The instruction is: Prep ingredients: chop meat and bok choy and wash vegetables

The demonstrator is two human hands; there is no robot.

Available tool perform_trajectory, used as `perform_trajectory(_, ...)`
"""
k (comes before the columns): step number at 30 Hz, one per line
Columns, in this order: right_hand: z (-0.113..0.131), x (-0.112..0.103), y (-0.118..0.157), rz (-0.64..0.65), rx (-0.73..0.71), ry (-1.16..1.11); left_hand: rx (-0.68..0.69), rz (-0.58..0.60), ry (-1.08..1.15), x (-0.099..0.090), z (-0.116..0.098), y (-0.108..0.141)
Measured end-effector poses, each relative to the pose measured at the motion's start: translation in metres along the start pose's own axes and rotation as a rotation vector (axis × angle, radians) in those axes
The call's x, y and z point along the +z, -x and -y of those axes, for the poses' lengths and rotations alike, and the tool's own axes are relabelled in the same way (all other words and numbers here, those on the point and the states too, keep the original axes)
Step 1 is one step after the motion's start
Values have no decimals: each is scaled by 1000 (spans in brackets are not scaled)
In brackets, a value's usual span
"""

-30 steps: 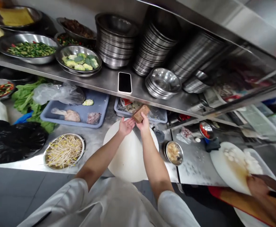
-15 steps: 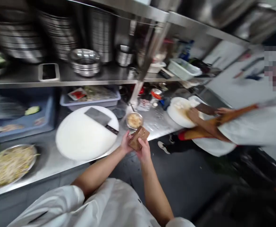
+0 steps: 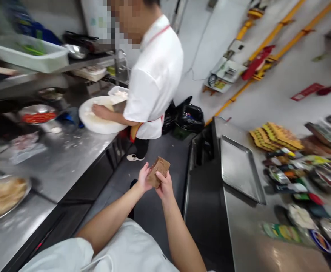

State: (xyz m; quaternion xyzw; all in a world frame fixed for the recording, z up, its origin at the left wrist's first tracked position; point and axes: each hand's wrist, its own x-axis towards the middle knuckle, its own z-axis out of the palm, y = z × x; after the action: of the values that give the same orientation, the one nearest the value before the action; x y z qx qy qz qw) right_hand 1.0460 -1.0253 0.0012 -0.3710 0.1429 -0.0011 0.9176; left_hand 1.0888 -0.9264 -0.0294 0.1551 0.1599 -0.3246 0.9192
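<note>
Brown block (image 3: 160, 170) held over floor (image 3: 171, 147), between facing edges of left desk (image 3: 74, 156) and right desk (image 3: 244, 223). Right hand (image 3: 165, 187) pinches block; left hand (image 3: 144, 179) cupped at its left side, hold unclear. Likely risk: block drops if pinch slackens or surface is slick.

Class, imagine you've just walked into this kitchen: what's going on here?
A person grips a brown block in the right hand, thumb across its face, with the left hand at its left side. They hold it in the air over the aisle floor. Ahead, a co-worker in white stands at a round white cutting board, one hand over it.
</note>
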Motion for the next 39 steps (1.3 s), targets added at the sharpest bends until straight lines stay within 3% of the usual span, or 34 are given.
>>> perform_trajectory(5, 95, -64, -122, -182, -132, -25, -206, -16, -27, 64, 24, -180)
perform_trajectory(12, 240, -105, -281, -390, -339, -124, -458, -18, -150, 196, 34, -390)
perform_trajectory(17, 331, -149, -407, -426, -430, -178, -464, 12, -188, 274, 45, -537)
perform_trajectory(20, 382, -181, -501, -402, -413, -184, -413, 15, -191, 309, 41, -636)
perform_trajectory(22, 415, -196, -572, -356, -371, -175, -345, 27, -152, 331, 27, -702)
perform_trajectory(25, 457, -191, -682, -253, -284, -142, -231, 59, -66, 362, -18, -791)
perform_trajectory(28, 482, -150, -787, -125, -162, -76, -79, 50, 8, 388, -93, -857)
perform_trajectory(33, 478, -36, -938, 121, 48, 58, 230, 16, 148, 412, -249, -917)
perform_trajectory(39, 428, 116, -1103, 311, 173, 175, 513, 41, 269, 427, -442, -961)
